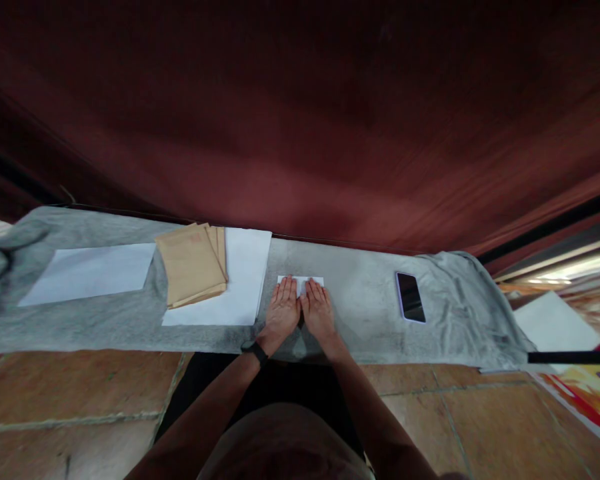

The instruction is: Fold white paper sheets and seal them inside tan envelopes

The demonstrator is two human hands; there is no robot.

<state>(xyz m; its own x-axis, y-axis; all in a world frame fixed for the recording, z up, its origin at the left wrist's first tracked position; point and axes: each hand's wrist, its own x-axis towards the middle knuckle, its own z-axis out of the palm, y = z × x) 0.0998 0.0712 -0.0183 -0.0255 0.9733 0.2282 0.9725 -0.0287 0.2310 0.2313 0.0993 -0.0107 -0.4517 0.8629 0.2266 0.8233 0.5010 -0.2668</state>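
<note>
Both of my hands lie flat, side by side, on a small folded white paper (301, 281) in the middle of a grey cloth (360, 313). My left hand (283, 307) has its fingers stretched out and pressed on the paper's left half; a black band sits on that wrist. My right hand (318, 308) is spread the same way on the right half. Only the paper's far edge shows beyond my fingertips.
Left of my hands lies a white sheet (240, 280) with a stack of brown envelopes (192, 264) on it, and farther left another white sheet (91, 272). A dark phone (411, 297) rests at the right. A dark red curtain hangs behind; tiled floor lies below.
</note>
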